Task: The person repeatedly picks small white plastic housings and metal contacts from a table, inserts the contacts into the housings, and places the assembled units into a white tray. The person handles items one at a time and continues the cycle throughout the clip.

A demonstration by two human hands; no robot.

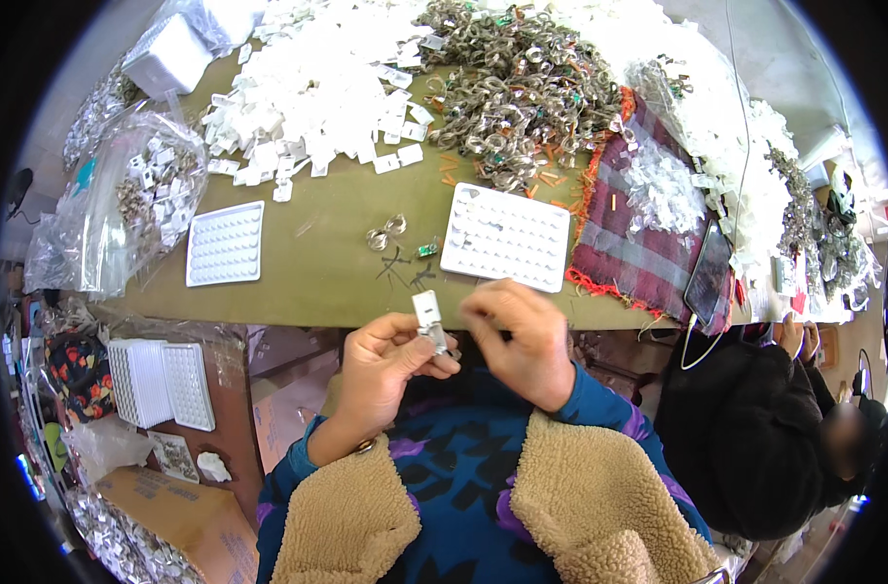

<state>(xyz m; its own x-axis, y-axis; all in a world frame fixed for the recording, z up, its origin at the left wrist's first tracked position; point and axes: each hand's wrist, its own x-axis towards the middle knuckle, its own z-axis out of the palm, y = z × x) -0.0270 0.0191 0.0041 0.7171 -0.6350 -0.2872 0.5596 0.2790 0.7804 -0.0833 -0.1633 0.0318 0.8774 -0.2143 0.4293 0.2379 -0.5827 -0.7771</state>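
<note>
My left hand (374,375) grips a small white plastic casing (427,308) between thumb and fingers, just off the table's near edge. The casing's upper end sticks up and shows dark slots. Close on its right is my right hand (529,343), fingers curled in toward the thumb; whatever may be between the fingertips cannot be made out. Beyond the hands, a small green circuit board (427,250) and a coiled pale cable (386,232) lie on the table. A white tray with rows of cups (460,255) sits to the right, and a similar white tray (225,245) to the left.
A heap of white casings (298,97) and one of coiled cables (522,88) cover the far table. At right, a phone (708,271) with a cord rests on a plaid cloth (599,238). A plastic bag of parts (162,185) stands left. Another person (745,438) works at right.
</note>
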